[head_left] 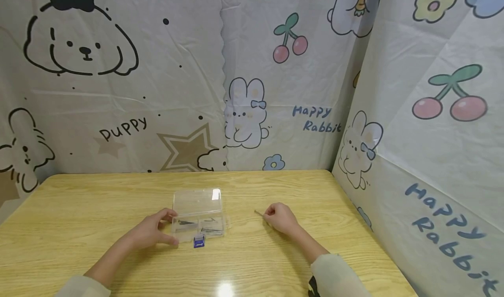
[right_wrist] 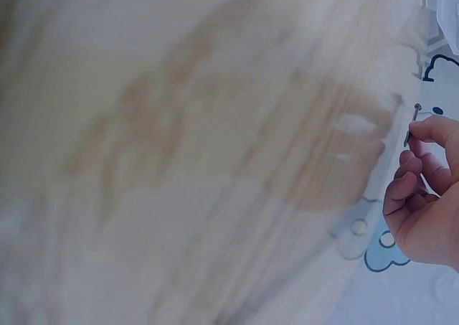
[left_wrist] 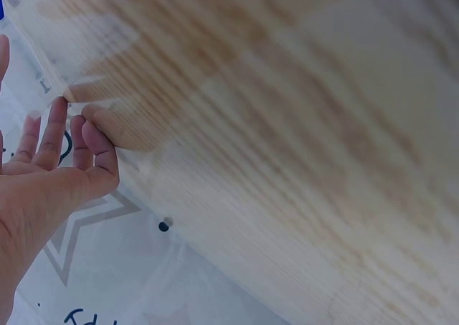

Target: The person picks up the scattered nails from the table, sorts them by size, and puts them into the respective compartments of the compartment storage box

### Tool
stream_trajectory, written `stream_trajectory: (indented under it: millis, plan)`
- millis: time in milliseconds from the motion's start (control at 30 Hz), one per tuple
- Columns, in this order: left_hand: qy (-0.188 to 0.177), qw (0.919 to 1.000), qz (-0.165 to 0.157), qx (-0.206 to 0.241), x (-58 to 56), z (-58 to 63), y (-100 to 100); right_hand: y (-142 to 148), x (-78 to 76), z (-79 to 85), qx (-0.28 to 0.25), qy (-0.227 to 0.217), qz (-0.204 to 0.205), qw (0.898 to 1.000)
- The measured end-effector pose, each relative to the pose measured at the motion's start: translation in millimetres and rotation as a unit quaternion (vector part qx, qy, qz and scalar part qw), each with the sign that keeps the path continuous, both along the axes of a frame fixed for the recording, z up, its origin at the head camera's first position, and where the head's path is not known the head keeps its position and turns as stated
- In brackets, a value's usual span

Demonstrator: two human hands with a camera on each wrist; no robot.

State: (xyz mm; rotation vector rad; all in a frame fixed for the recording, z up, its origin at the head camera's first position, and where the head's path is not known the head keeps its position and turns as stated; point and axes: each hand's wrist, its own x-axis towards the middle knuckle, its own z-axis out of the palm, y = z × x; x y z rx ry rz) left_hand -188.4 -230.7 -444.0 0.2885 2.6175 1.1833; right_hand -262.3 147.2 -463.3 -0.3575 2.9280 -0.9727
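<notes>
A clear plastic box point(head_left: 198, 211) stands on the table with its lid point(head_left: 193, 200) raised at the back. Thin dark nails point(head_left: 211, 230) lie in its compartments, and a blue latch point(head_left: 199, 241) sticks out at the front. At the box's left side, my left hand point(head_left: 151, 230) holds it between the thumb at the front corner and the fingers farther back. To the right of the box and apart from it, my right hand point(head_left: 280, 218) pinches a thin metal nail point(right_wrist: 415, 117) between thumb and forefinger. Its head end points away from the fingers; any thread is too small to tell.
The wood-grain table point(head_left: 252, 266) reaches back to a printed cloth point(head_left: 189, 91) hung behind it. Another stretch of cloth point(head_left: 425, 157) closes off the right side. Light glares off the tabletop near the front edge.
</notes>
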Motion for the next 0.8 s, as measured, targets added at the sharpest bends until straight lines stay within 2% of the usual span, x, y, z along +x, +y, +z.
stream_trajectory:
  millis: [200,800]
  plan:
    - [0.001,1.0,-0.002,0.002,-0.5,0.0,-0.3,-6.6,3.1,7.5,-0.019,-0.01,0.012,1.0]
    - [0.001,0.9999,-0.007,0.008,1.0,1.1,-0.3,-28.2,7.5,14.1,-0.011,0.005,0.048,0.999]
